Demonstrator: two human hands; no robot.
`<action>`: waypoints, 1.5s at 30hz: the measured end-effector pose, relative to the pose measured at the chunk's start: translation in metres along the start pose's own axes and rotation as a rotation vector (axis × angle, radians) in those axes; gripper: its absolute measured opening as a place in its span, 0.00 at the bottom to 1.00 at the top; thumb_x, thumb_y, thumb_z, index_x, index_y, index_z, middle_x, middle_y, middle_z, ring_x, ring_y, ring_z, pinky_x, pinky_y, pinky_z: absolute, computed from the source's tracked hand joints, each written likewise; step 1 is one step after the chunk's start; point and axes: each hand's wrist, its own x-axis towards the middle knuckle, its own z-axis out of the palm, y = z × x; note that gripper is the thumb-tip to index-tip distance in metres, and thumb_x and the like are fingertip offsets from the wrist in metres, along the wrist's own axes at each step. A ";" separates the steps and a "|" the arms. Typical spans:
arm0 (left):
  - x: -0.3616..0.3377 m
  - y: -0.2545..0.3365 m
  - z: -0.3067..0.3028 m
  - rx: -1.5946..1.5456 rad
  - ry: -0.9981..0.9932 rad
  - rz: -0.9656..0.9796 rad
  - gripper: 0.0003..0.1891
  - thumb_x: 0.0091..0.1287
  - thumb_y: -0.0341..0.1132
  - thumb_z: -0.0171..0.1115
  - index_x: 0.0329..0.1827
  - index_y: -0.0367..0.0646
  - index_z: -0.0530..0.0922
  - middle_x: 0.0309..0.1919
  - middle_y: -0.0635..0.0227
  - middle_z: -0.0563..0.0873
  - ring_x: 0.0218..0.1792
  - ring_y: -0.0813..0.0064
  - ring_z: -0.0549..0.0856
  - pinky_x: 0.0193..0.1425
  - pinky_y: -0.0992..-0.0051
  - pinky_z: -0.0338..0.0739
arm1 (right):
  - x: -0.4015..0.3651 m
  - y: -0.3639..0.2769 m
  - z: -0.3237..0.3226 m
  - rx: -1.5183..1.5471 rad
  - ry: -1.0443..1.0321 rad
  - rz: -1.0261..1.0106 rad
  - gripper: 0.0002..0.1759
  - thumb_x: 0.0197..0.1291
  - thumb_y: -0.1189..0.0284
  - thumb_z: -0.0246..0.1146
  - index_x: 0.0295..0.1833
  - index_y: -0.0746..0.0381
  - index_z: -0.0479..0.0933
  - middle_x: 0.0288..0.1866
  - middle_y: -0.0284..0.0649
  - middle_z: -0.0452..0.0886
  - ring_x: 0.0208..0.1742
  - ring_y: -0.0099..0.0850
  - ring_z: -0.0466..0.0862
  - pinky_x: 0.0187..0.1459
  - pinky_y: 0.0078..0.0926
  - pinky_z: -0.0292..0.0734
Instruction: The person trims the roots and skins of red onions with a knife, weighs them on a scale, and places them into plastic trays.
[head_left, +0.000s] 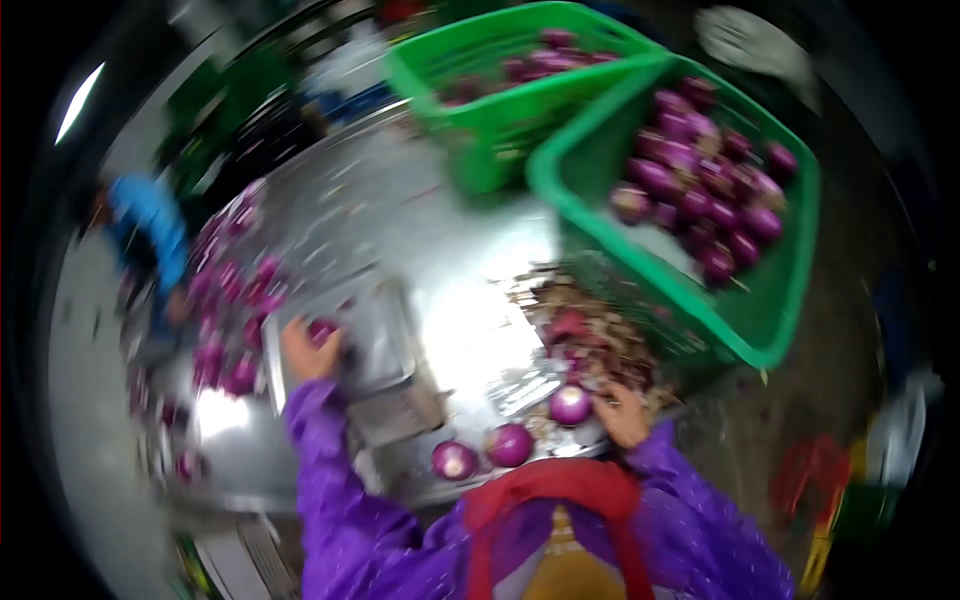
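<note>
My left hand (pixel 305 350) is over a rectangular metal tray (pixel 375 320), fingers curled round a red onion (pixel 322 332). At the front edge of the metal table, my right hand (pixel 624 414) has its fingertips right beside a peeled-looking red onion (pixel 570 405); blur smears its fingers and I cannot tell how they are closed. Two more red onions, one in the middle (pixel 509 445) and one to its left (pixel 454 460), lie close to my body. A heap of dry onion skins (pixel 600 335) spreads just beyond my right hand.
A green crate (pixel 690 318) of red onions stands to the right, and another green crate (pixel 490 120) behind it holds more. Many purple onions (pixel 235 285) are scattered along the table's left side. Past that edge, a person in blue (pixel 148 225) bends forward.
</note>
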 end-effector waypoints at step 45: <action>-0.007 0.465 0.065 -0.830 -1.403 0.745 0.57 0.33 0.41 0.84 0.68 0.40 0.58 0.58 0.58 0.74 0.60 0.65 0.76 0.66 0.65 0.70 | -0.013 0.033 -0.075 0.157 -0.001 -0.104 0.10 0.59 0.72 0.62 0.45 0.65 0.77 0.30 0.53 0.80 0.31 0.50 0.82 0.32 0.41 0.74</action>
